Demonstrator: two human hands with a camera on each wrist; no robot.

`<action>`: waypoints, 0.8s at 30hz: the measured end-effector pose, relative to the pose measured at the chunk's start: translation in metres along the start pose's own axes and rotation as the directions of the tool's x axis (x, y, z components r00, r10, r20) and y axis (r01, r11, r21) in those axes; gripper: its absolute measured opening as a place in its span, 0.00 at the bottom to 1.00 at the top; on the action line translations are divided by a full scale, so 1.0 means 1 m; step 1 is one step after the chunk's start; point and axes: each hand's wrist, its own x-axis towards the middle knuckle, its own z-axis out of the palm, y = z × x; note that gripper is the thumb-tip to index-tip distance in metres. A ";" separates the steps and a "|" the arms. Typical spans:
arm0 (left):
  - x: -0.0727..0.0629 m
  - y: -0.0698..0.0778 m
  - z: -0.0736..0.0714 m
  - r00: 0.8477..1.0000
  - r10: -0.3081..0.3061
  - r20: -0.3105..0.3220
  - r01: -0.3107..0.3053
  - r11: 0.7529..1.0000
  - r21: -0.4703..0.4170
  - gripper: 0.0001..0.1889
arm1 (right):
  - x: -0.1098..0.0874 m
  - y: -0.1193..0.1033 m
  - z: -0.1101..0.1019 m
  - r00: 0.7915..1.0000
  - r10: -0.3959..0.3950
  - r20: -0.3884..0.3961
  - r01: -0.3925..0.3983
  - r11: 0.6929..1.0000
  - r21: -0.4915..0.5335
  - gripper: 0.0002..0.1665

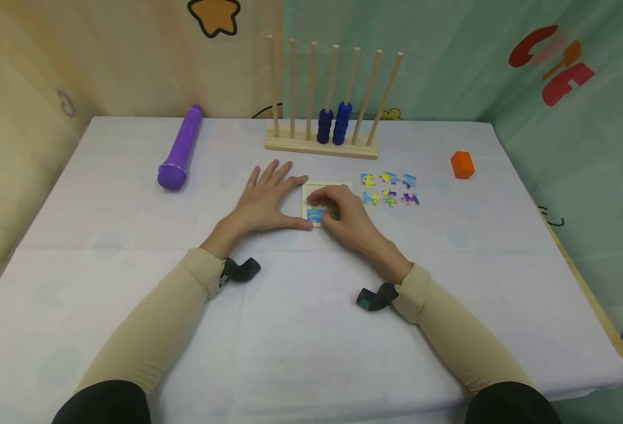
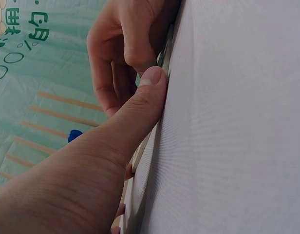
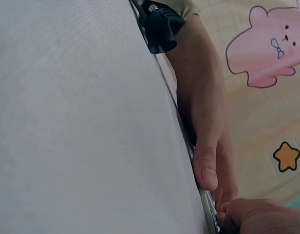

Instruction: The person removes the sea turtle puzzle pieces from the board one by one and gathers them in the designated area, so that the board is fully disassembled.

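Note:
A small wooden puzzle tray (image 1: 326, 184) lies flat on the table, with blue puzzle pieces (image 1: 314, 215) in its near part. My left hand (image 1: 264, 203) is spread at the tray's left side, thumb at the near edge and index finger at the far corner. Over the tray, my right hand (image 1: 343, 215) has its fingers curled and pinches a greenish puzzle piece (image 1: 335, 211), mostly hidden by the fingers. In the left wrist view, my left thumb (image 2: 152, 78) overlaps the tray's edge below the right hand. Several loose puzzle pieces (image 1: 390, 189) lie right of the tray.
Behind the tray stands a wooden peg rack (image 1: 322, 147), with dark blue beads (image 1: 324, 126) and blue beads (image 1: 342, 123) on two pegs. A purple toy microphone (image 1: 181, 150) lies at the back left. An orange block (image 1: 462, 165) sits at the right. Printed curtains hang around the table.

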 end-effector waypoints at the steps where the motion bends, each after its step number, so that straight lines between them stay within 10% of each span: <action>1: 0.000 0.000 0.000 1.000 -0.002 0.001 0.002 1.000 0.000 0.58 | 0.001 0.000 0.000 1.000 0.006 0.010 -0.006 1.000 0.004 0.26; 24: 0.000 0.000 -0.001 1.000 0.001 -0.012 0.000 1.000 0.002 0.58 | -0.002 -0.004 0.002 0.992 0.039 -0.124 -0.011 0.976 0.217 0.15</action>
